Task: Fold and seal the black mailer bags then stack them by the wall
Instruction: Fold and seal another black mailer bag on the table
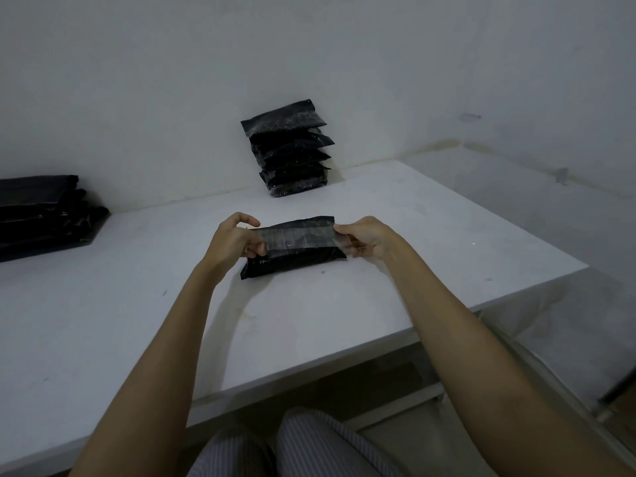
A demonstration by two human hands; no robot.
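A: What lies at the far left?

B: At about nine o'clock, on the white table, sits a pile of flat dark bags, seemingly not yet sealed, though I cannot tell for sure.

A: And moving toward the middle?

B: The left hand pinches the left end of a glossy strip that runs across the black mailer bag. The bag lies on the table at the centre, just ahead of the person. Thumb and fingers of that hand are curled in a tight grip on the strip's end.

A: Beyond it?

B: At twelve o'clock, a stack of sealed bags leans against the wall, its layers somewhat fanned.

A: And to the right?

B: The right hand pinches the strip's other end, fingers closed on it, pulling it taut.

A: What might go wrong?

B: I judge the strip could go down crooked or wrinkled if one hand lowers before the other, leaving the flap poorly sealed. It could also cling to the fingers. Later, adding to that uneven stack may topple it.
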